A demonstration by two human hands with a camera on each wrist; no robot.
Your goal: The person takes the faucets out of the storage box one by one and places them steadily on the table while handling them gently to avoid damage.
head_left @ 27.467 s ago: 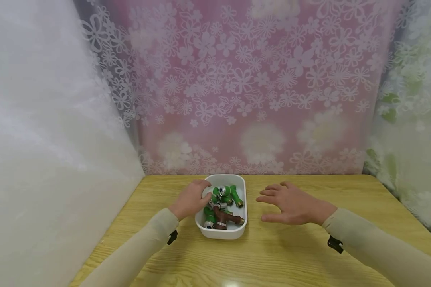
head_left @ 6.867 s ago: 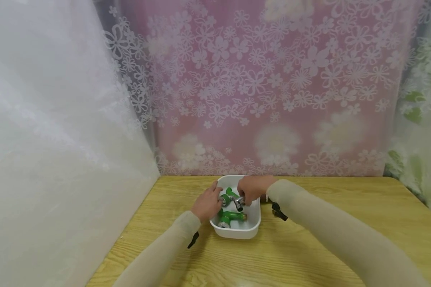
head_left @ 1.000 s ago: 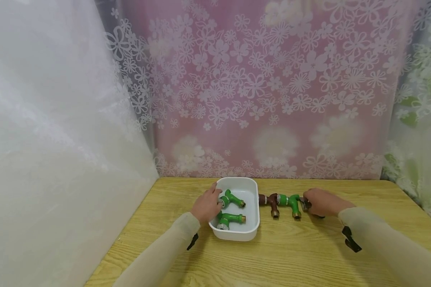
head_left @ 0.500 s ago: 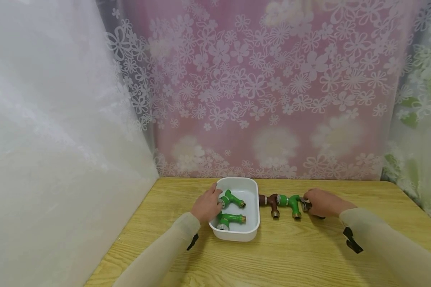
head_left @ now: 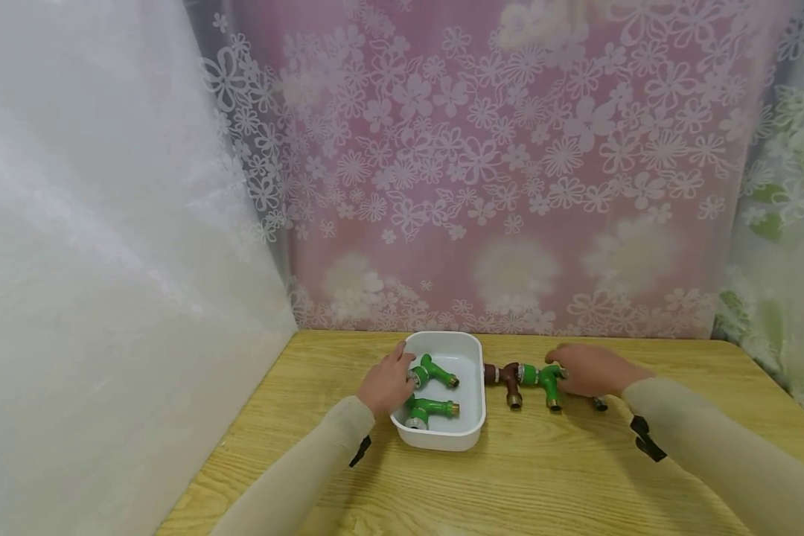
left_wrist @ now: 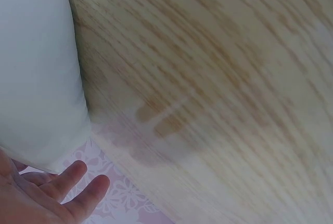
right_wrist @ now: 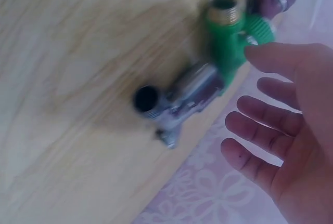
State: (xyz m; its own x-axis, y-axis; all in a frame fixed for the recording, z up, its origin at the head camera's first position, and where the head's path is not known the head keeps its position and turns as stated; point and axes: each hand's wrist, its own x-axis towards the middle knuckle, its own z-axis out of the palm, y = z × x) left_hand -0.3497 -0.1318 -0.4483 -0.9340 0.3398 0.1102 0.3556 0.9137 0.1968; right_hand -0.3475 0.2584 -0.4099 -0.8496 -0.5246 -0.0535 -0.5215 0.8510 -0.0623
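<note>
My left hand (head_left: 386, 382) holds the left rim of a white plastic tub (head_left: 442, 441), thumb reaching over the edge; in the left wrist view two fingers (left_wrist: 88, 198) stretch free beside the tub wall. Inside lie two green taps, one at the back (head_left: 435, 370) and one in front (head_left: 432, 408). My right hand (head_left: 592, 370) hovers just above a chrome tap (right_wrist: 177, 96), fingers spread and apart from it in the right wrist view. The hand mostly hides that tap in the head view. Left of it lie a green tap (head_left: 548, 383) and a brown tap (head_left: 511, 383), in a row.
The wooden table (head_left: 509, 484) runs back to a pink floral curtain (head_left: 482, 186). A white sheet (head_left: 107, 260) hangs on the left, a green-patterned curtain (head_left: 777, 260) on the right. The brown tap's end lies close to the tub's right wall.
My right hand has let go of the chrome tap and shifted slightly up and left. Earlier, both taps beside the chrome one and the chrome one were in the tub. My left hand stays put.
</note>
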